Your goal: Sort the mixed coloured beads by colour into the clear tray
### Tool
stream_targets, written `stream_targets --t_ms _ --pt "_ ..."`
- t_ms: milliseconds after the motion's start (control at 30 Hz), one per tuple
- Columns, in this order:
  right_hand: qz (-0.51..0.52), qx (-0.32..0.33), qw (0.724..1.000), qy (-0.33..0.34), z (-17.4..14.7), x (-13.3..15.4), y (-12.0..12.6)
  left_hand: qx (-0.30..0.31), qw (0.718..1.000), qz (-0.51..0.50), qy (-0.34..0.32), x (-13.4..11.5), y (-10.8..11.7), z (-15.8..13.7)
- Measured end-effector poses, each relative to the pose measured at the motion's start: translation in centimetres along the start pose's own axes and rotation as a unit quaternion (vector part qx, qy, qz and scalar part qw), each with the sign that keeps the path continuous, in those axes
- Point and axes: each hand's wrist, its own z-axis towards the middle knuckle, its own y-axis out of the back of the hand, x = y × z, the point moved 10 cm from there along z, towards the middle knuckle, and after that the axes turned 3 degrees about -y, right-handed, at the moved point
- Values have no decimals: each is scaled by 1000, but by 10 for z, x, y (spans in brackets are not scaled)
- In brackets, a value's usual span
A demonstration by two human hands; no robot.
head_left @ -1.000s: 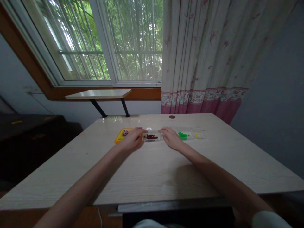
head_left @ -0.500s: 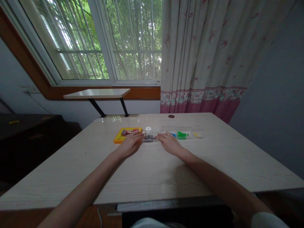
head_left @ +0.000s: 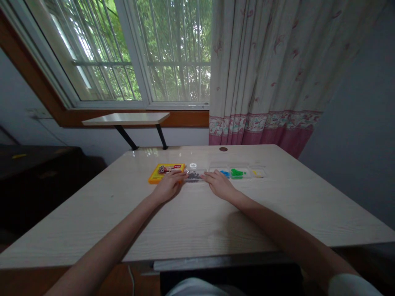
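Observation:
A small clear plastic box (head_left: 195,176) holding dark grey bits lies flat on the desk between my two hands. The fingertips of my left hand (head_left: 168,186) grip its left end, and the hand partly covers the yellow box (head_left: 158,176) with a printed picture on its face. At the right end of the clear box are the fingers of my right hand (head_left: 220,185), closed on its edge. Just beyond that hand sit clear containers with blue pieces (head_left: 225,174), green pieces (head_left: 237,173) and a few yellow pieces (head_left: 256,174). Both thumbs are mostly hidden.
The pale wooden desk (head_left: 191,222) reaches back to the window wall. A raised shelf (head_left: 126,119) on black legs stands at the back left, a round brown disc (head_left: 223,149) near the rear edge. A small white ring (head_left: 193,165) appears behind the clear box.
The view has tilted slightly, so the desk things appear a little higher. Both hands keep nearly the same place at the ends of the clear box.

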Motion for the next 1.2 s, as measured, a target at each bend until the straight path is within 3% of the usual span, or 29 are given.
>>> stream_targets --t_ms 400,500,700,800,1000,1200 --pt "21 -8 1000 7 0 1 -1 0 1000 -8 12 5 0 -2" --pt "43 -15 999 11 0 -3 9 4 1000 5 9 2 1 -2" --pt "36 -105 989 -95 10 -72 74 -34 999 -22 32 0 25 19" --pt "-25 -75 988 -132 19 -104 88 -23 997 -59 43 2 30 49" --pt "-112 38 981 -152 25 -120 71 13 992 -110 55 -8 2 108" --pt "-90 10 988 -123 14 -108 67 21 990 -131 39 -24 -19 114"
